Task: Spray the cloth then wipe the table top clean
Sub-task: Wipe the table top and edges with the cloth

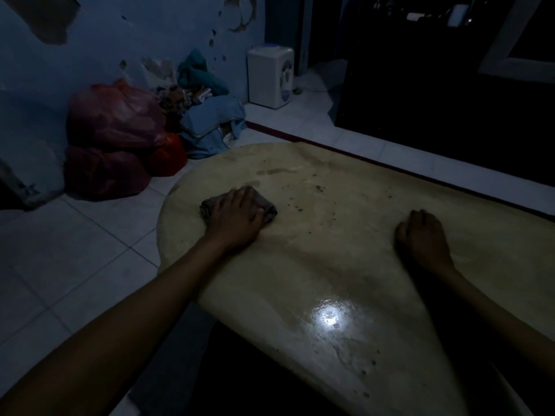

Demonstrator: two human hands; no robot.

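We have our left hand [237, 216] pressed flat on the cloth [268, 209], fingers spread over it and holding it down against the table top [345, 265] near the rounded left end, a little in from that edge. The cloth is a small grey wad, mostly hidden under our palm, with corners showing on the left and right of the hand. Our right hand [422, 235] rests on the surface towards the right side, fingers curled into a loose fist with nothing visibly in it, well apart from the cloth. What matters for the next stroke is that the dark specks [318, 187] and the smeared patch [274, 171] lie beyond and to the right of our left fingers, towards the far edge, so we judge the wipe should push away and rightwards from where the cloth now sits. The left hand is clearly the one to do it. The near part of the surface gleams under a light reflection [329, 318] and looks wet. No spray bottle is in view.
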